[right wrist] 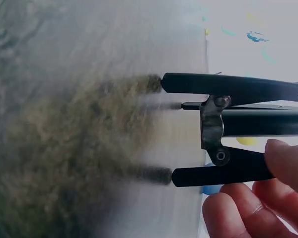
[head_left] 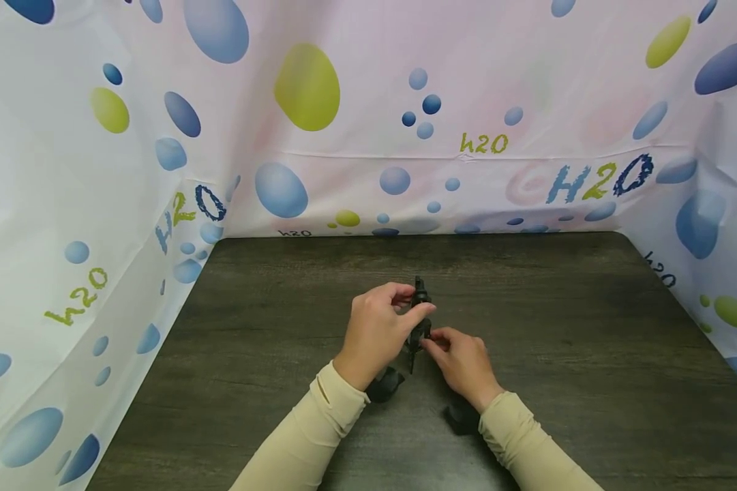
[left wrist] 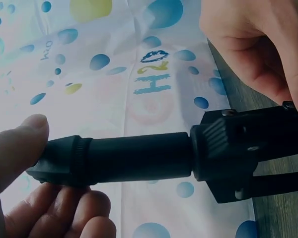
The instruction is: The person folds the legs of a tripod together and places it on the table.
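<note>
A small black tripod is held above the table between both hands. My left hand pinches its top end between thumb and fingers. In the left wrist view the smooth column runs from that grip to a ribbed collar where the legs join. My right hand pinches one leg near the collar end. In the right wrist view the lower leg sits between thumb and fingers. The legs stand somewhat spread, with a metal bracket linking them.
Beneath the left wrist is a dark rounded object, and another dark shape lies beside the right wrist. A dark wood-grain table spreads under the hands. White sheeting with blue and green spots hangs behind and at both sides.
</note>
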Demonstrator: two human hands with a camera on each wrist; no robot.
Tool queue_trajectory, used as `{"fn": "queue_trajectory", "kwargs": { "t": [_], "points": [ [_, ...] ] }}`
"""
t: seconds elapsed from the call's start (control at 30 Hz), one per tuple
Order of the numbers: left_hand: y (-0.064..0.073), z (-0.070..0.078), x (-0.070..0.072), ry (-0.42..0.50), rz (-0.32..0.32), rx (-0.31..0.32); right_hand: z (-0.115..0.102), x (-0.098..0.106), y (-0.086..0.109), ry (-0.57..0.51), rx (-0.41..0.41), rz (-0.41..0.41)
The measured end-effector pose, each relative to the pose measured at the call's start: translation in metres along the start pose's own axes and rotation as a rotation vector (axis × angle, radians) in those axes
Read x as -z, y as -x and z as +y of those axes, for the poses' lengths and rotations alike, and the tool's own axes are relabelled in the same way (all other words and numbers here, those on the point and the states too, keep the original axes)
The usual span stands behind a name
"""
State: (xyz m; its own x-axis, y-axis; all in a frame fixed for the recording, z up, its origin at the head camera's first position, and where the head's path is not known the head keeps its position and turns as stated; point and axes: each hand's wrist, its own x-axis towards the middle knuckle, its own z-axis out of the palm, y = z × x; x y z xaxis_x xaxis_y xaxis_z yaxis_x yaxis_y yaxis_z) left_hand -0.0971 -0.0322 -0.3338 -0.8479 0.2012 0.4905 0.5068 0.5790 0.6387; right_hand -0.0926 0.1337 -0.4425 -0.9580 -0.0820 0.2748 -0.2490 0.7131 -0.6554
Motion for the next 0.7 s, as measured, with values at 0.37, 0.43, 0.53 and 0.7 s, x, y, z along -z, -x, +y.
{"fn": "queue_trajectory", "kwargs": {
  "t": [0.37, 0.43, 0.53, 0.7],
  "points": [
    [0.0003, 0.0006, -0.0014, -0.011, 0.019, 0.019, -0.0051, -0.0001, -0.0020, 0.064, 0.017, 0.011],
    [0.0003, 0.0004, -0.0015, -0.012, 0.023, 0.015, -0.0051, -0.0002, -0.0020, 0.069, 0.020, 0.011],
    [0.0002, 0.0004, -0.0014, -0.008, 0.029, 0.011, -0.0043, -0.0013, -0.0023, 0.072, 0.019, 0.009],
    [0.0007, -0.0003, -0.0010, 0.016, 0.039, 0.017, -0.0036, -0.0024, -0.0023, 0.067, 0.018, 0.014]
  ]
}}
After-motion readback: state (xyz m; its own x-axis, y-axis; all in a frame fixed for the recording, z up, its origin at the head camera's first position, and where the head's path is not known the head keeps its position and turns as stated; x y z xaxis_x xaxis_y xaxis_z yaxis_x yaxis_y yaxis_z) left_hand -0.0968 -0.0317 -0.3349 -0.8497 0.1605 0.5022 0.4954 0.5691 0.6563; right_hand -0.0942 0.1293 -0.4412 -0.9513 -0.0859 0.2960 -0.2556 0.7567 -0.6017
